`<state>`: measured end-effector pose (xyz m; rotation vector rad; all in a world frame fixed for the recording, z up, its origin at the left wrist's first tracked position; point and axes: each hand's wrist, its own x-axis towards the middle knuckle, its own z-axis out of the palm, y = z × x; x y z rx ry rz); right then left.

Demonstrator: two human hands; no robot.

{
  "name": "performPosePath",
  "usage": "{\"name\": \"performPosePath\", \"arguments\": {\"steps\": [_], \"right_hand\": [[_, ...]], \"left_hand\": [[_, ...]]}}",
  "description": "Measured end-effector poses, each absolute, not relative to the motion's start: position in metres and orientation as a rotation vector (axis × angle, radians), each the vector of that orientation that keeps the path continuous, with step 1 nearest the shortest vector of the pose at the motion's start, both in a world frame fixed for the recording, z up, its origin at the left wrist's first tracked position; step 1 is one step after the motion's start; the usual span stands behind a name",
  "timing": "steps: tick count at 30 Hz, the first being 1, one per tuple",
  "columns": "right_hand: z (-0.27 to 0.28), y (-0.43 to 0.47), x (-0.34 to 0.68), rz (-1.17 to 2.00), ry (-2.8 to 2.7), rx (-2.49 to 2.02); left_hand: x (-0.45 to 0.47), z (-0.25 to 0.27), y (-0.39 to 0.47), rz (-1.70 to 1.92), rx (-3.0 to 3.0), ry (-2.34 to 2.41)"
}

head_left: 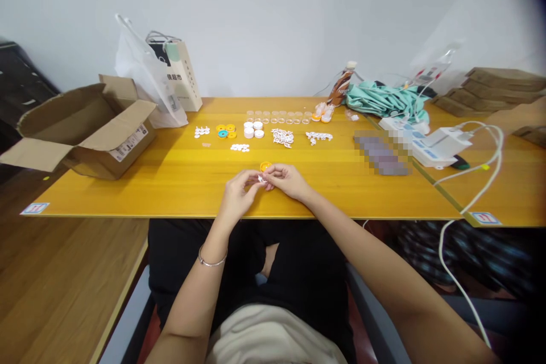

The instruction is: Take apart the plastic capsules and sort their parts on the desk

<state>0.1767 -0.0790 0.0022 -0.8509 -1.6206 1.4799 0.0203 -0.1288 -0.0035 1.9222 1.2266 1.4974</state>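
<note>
Near the front edge of the table, my left hand (239, 192) and my right hand (289, 180) meet fingertip to fingertip. Both pinch a small white plastic piece (261, 179), whose exact shape is too small to make out. Just beyond my fingers an orange round cap-like part (265, 166) lies on the table. Farther back are white discs (240, 148), a pile of white hooked plastic pieces (282, 137) and a row of white plastic pieces (319, 136). White round caps (253, 129) and orange round parts (226, 131), one with a teal centre, sit behind.
Clear cups (279, 118) line the back beside orange-and-clear parts (323, 112). Small white stemmed parts (202, 132) lie left. An open cardboard box (98, 131) and white bag (147, 79) stand left. A bottle (342, 84), green cloth (384, 99) and power strip (420, 145) occupy the right.
</note>
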Motion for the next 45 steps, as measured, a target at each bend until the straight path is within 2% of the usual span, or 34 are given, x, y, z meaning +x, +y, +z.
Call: {"name": "performPosePath", "arguments": {"steps": [7,13,17,23,29,37,42,45], "right_hand": [[0.009,-0.087,0.177,1.044,-1.839,-0.856],[0.003,-0.076,0.184,1.046,-1.544,-0.959],[0.006,-0.048,0.202,0.81,-1.38,-1.063],[0.026,0.026,0.218,0.485,-1.563,-1.378],[0.025,0.072,0.214,0.379,-1.615,-1.487],[0.019,0.075,0.214,0.331,-1.694,-1.52],[0.03,0.037,0.2,0.318,-1.689,-1.39],[0.032,-0.017,0.183,0.584,-1.735,-1.118]], "left_hand": [[0.022,-0.002,-0.129,1.63,1.908,1.234],[0.02,0.001,-0.132,1.712,2.02,1.249],[0.018,-0.001,-0.131,1.64,2.046,1.24],[0.018,-0.003,-0.13,1.578,2.103,1.249],[0.017,-0.003,-0.13,1.545,2.123,1.237],[0.018,-0.001,-0.131,1.486,2.136,1.246],[0.018,0.001,-0.132,1.505,2.127,1.269],[0.018,0.003,-0.133,1.516,2.153,1.29]]}}
